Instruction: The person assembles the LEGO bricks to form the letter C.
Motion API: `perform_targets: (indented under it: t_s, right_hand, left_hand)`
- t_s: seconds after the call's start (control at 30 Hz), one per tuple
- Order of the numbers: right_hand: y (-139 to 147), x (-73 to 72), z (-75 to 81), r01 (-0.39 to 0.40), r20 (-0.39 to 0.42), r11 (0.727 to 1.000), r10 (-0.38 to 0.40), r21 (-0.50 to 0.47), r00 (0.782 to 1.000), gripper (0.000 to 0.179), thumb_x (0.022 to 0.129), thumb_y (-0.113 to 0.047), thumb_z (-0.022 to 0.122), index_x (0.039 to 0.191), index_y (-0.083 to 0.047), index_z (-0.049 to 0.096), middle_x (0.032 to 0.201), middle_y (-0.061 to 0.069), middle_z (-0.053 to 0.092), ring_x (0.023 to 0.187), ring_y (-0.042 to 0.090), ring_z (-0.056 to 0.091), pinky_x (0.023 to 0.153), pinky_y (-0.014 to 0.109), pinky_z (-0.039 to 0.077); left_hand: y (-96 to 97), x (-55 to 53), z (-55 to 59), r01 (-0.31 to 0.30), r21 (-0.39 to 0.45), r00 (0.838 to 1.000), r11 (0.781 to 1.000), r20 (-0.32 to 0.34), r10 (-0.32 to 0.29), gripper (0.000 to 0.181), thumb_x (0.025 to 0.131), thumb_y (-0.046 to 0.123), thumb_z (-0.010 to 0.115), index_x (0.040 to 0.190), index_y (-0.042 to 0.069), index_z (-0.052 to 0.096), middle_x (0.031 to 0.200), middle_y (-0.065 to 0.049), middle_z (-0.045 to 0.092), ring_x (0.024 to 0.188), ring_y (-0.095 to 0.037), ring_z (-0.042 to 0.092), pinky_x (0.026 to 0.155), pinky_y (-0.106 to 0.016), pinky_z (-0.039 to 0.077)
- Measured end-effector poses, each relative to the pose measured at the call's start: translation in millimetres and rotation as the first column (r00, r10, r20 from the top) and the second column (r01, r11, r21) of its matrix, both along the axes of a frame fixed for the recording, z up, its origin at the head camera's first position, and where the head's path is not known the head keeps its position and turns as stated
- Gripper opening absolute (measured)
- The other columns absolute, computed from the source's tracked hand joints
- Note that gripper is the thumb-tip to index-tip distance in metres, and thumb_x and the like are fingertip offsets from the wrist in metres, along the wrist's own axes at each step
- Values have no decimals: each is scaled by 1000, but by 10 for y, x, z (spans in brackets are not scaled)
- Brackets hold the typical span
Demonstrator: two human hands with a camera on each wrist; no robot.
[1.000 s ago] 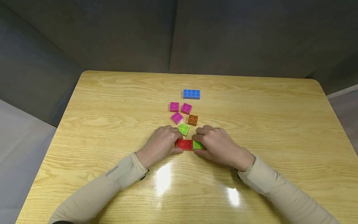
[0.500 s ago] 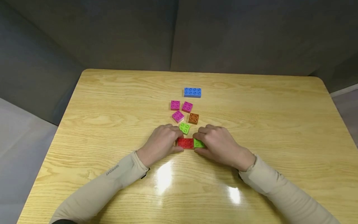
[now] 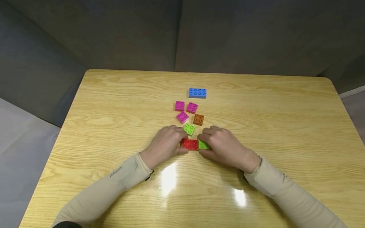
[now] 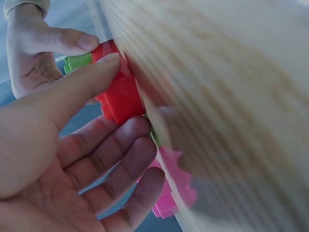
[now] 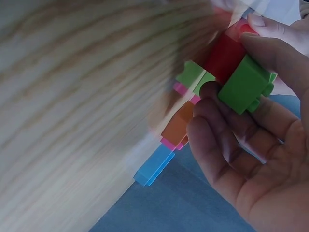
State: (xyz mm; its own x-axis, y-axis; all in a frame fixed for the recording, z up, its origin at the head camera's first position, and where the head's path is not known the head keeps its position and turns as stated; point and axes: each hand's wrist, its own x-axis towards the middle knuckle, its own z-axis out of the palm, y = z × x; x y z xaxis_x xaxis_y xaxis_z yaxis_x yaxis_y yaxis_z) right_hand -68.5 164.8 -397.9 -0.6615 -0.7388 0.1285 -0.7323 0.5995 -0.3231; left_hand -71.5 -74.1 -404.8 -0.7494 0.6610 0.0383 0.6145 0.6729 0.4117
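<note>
A red toy building brick [image 3: 190, 144] stands on the table between the hands. My left hand [image 3: 166, 142] pinches its left end, thumb on the near side and fingertips on the far side. On the brick's right end sits a square green brick [image 3: 203, 144], its studs facing up. My right hand [image 3: 223, 146] holds this green brick between thumb and index finger, covering part of it. In the right wrist view, the green brick [image 5: 246, 84] overlaps the upper side of the red one [image 5: 225, 57]. Just beyond my left fingertips lies a loose lime green brick [image 3: 189, 129].
Farther back on the wooden table [image 3: 119, 104] are an orange-brown brick [image 3: 198, 119] and three pink bricks [image 3: 182, 117]. A long blue brick [image 3: 197, 93] lies behind them. Dark panels [image 3: 128, 34] rise past the table's far edge.
</note>
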Motion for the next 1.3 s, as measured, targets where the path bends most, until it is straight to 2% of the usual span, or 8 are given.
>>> perform_targets:
  t_s: [0.4, 0.6, 0.8, 0.93, 1.1, 1.23, 1.3]
  right_hand:
    - [25, -22, 1, -9, 14, 1000, 9, -11, 1000, 31, 86, -15, 94, 106, 2, 78, 100, 11, 75, 88, 26, 70, 82, 42, 62]
    - [35, -35, 10, -12, 6, 1000, 12, -8, 1000, 31, 86, -15, 93, 108, 3, 78, 102, 12, 76, 89, 27, 70, 83, 42, 62]
    - [38, -51, 25, -15, -3, 1000, 15, 6, 1000, 29, 88, -17, 93, 105, 1, 78, 99, 10, 75, 86, 25, 68, 80, 42, 61]
    - [30, -56, 40, -17, -15, 1000, 17, 12, 1000, 29, 88, -18, 93, 103, 0, 77, 98, 9, 74, 86, 25, 67, 80, 42, 60]
    - [16, -42, 30, -21, -9, 1000, 21, 21, 1000, 31, 88, -18, 92, 106, 1, 77, 100, 9, 74, 87, 25, 67, 82, 42, 61]
    - [10, -19, 8, -25, -1, 999, 25, 27, 1000, 32, 89, -20, 92, 107, 1, 78, 101, 10, 75, 89, 26, 68, 83, 43, 61]
    - [7, -11, 0, -26, -2, 999, 26, 26, 1000, 32, 89, -20, 92, 108, 2, 78, 101, 10, 75, 89, 26, 69, 84, 43, 61]
  left_hand:
    - [16, -29, -21, 4, 27, 1000, 1000, 23, -4, 36, 86, 27, 96, 109, 4, 81, 108, -8, 80, 100, -26, 73, 95, -42, 59]
    - [-21, -59, 10, 6, 47, 996, 999, 90, -10, 43, 86, 29, 96, 116, 2, 80, 114, -9, 79, 107, -27, 73, 100, -42, 57]
    - [-77, -120, 83, 27, 32, 980, 999, 198, -33, 48, 90, 29, 93, 126, 0, 78, 121, -10, 77, 112, -26, 71, 103, -42, 55]
    - [-138, -193, 151, 34, 32, 970, 999, 239, -41, 42, 95, 25, 89, 128, 1, 77, 119, -8, 76, 108, -22, 70, 99, -39, 56]
    - [-228, -331, 238, 15, 90, 968, 996, 247, -37, 28, 97, 16, 85, 120, 1, 78, 113, -8, 77, 101, -22, 70, 96, -39, 57]
    - [-301, -492, 248, -46, 117, 967, 992, 253, 15, 20, 98, 11, 84, 115, 2, 79, 109, -7, 76, 99, -22, 70, 94, -38, 57]
    - [-334, -577, 236, -87, 131, 971, 988, 234, 55, 17, 97, 8, 83, 113, 2, 79, 108, -7, 75, 98, -22, 69, 93, -38, 58]
